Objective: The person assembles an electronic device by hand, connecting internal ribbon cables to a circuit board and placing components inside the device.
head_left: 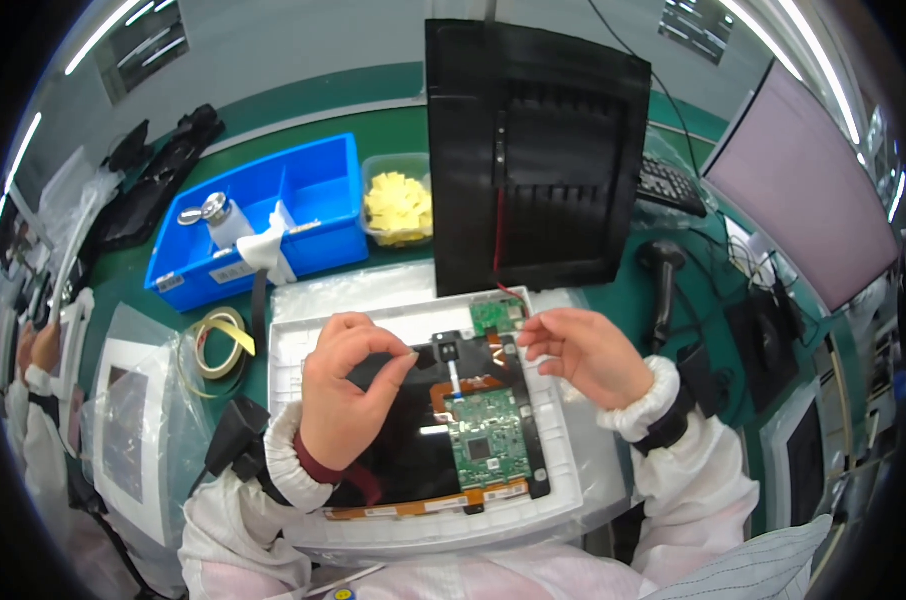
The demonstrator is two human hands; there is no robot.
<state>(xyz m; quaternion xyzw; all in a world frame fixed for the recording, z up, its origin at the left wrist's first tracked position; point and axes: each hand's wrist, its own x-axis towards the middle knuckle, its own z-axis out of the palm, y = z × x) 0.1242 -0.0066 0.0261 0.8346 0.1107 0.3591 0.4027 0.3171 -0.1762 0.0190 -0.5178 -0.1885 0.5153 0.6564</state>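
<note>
My left hand [348, 395] hovers over the left part of an open display unit, thumb and forefinger pinched together. Whatever lies between those fingertips is too small to make out. Over the unit's upper right edge is my right hand [593, 358], its fingers loosely bent and apart, holding nothing I can see. The unit has a white frame [563, 470] and a glossy black panel [403, 450]. On the panel sits a green circuit board [488, 440] with orange flex strips. A smaller green board [495, 316] lies near my right fingertips, and a small black module [446, 347] is between my hands.
Behind the unit stands a black panel [543, 160] with a red wire. A blue divided bin [318, 190] with a dispenser bottle, a tub of yellow pieces [398, 208] and a tape roll [221, 343] are leftward. A scanner [661, 290] and monitor [808, 190] stand right.
</note>
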